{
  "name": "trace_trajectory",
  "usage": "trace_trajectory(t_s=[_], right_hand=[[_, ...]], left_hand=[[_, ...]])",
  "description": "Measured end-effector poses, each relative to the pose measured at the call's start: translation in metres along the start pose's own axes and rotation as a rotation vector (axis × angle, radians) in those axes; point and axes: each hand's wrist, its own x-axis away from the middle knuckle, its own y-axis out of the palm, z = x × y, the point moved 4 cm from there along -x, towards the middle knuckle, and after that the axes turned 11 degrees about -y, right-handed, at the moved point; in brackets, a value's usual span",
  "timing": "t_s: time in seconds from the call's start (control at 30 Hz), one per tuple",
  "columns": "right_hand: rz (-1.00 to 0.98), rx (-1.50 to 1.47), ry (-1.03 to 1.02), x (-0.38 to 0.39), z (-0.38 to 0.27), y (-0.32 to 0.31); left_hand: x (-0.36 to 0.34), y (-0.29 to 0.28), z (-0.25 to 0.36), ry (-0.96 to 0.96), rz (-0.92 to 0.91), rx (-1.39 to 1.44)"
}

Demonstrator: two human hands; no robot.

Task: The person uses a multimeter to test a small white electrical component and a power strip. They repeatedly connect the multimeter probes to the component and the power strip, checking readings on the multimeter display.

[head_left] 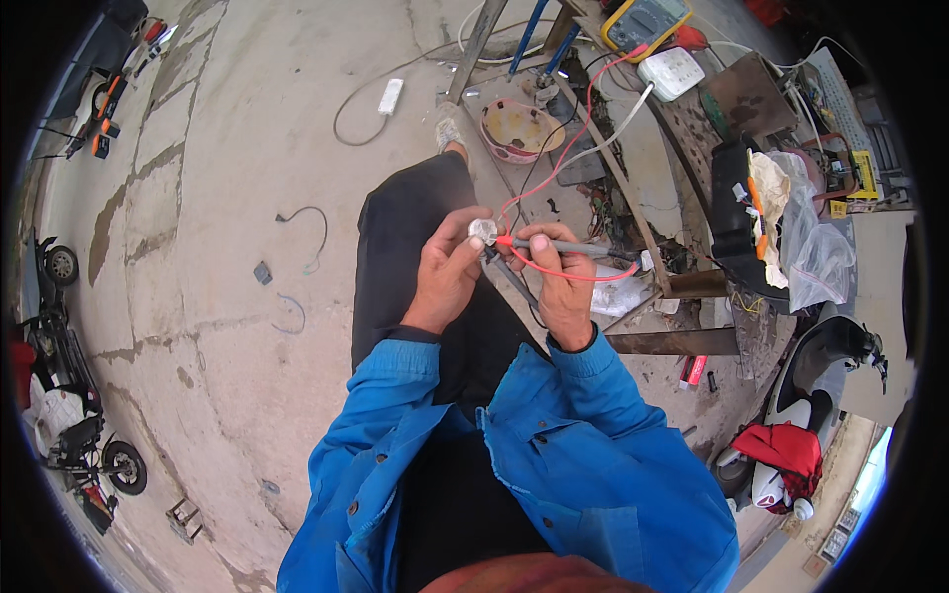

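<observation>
Above the person's dark-trousered lap, the left hand (pixel 447 272) pinches a small pale part (pixel 482 231) while the right hand (pixel 557 282) clamps a grey probe (pixel 568 247) with red lead (pixel 563 275) against it, apparently mid-test; next, steady tip contact seems needed.

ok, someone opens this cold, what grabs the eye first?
Mid-frame, the left hand pinches a small pale part while the right hand holds a grey probe to it, a red lead looping up to a yellow meter at the top. Below, the bright blue sleeves fill the lower frame. A cluttered workbench sits at the upper right, on cracked concrete floor.
</observation>
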Motion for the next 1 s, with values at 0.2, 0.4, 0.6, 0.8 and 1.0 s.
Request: trace_trajectory(t_s=[0.2,0.4,0.6,0.8,1.0], right_hand=[[0.0,0.011,0.002,0.0,-0.001,0.0],[-0.011,-0.008,0.034,0.002,-0.002,-0.001],[-0.047,-0.005,0.025,0.0,-0.01,0.001],[-0.082,0.05,0.015,-0.001,-0.009,0.0],[-0.167,0.114,-0.041,-0.026,-0.021,-0.018]], left_hand=[[0.002,0.003,0.002,0.007,0.031,-0.016],[0.005,-0.001,-0.001,0.013,0.037,-0.039],[0.005,-0.001,-0.001,0.023,0.038,-0.037],[0.007,0.002,0.001,0.019,0.032,-0.016],[0.006,0.005,0.003,0.035,0.028,-0.014]])
